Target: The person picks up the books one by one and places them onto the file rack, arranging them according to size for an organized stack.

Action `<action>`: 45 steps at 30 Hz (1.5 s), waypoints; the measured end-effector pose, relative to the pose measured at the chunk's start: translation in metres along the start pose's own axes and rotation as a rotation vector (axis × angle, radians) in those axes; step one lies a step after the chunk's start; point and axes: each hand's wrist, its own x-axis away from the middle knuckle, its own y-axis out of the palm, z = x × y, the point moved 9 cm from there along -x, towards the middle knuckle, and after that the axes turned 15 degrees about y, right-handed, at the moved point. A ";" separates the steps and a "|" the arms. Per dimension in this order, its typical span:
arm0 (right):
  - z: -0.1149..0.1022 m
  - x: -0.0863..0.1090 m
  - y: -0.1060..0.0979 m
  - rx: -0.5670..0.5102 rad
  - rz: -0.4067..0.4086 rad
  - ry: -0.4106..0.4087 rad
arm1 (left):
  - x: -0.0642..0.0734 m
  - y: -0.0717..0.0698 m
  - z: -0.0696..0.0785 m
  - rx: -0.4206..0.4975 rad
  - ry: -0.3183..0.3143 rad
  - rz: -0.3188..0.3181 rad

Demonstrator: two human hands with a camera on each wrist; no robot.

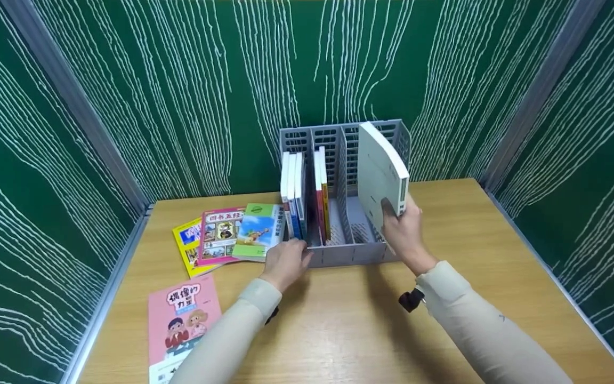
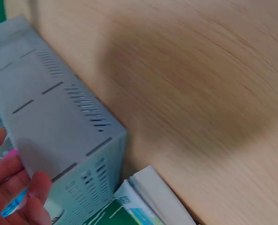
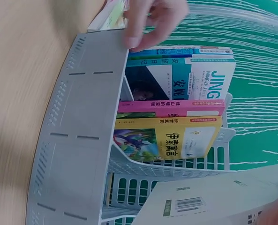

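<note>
My right hand (image 1: 405, 229) grips a thick book with a pale cover (image 1: 381, 165) by its lower end. The book stands tilted over the right-hand compartments of a grey book rack (image 1: 349, 257), its barcode side showing in the right wrist view. At the rack's front left corner, my left hand (image 1: 285, 261) holds the front rim, fingers bent over the edge. Several slim books (image 1: 292, 186) stand upright in the leftmost compartment. Beside them, in the second compartment, are a pink book (image 3: 171, 108) and a yellow book (image 3: 169, 138).
Left of the rack, a green-and-blue book (image 1: 256, 229) overlaps a pink comic book (image 1: 216, 248), which covers part of a yellow book (image 1: 188, 250). A larger pink book (image 1: 184, 314) lies nearer on the wooden table (image 1: 328, 341). Green patterned panels (image 1: 179, 106) enclose the table.
</note>
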 end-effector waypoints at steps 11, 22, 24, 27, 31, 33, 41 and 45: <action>0.006 -0.023 0.012 -0.145 0.064 0.096 | -0.004 0.021 -0.007 -0.041 0.010 -0.104; 0.026 -0.037 0.033 -0.129 0.044 0.174 | -0.005 0.034 -0.011 0.041 0.064 -0.126; 0.029 -0.040 0.034 -0.114 0.052 0.183 | -0.006 0.034 -0.010 0.043 0.060 -0.131; 0.039 -0.044 0.038 -0.085 0.048 0.217 | -0.006 0.035 -0.011 0.037 0.052 -0.134; 0.055 -0.049 0.047 -0.054 0.027 0.277 | -0.005 0.038 -0.016 0.022 0.034 -0.144; 0.062 -0.052 0.051 -0.068 0.016 0.303 | -0.005 0.038 -0.017 0.020 0.028 -0.147; 0.075 -0.052 0.064 -0.119 -0.004 0.337 | -0.006 0.035 -0.015 -0.003 0.033 -0.135; 0.084 -0.050 0.071 -0.109 -0.018 0.336 | -0.006 0.036 -0.015 -0.004 0.028 -0.152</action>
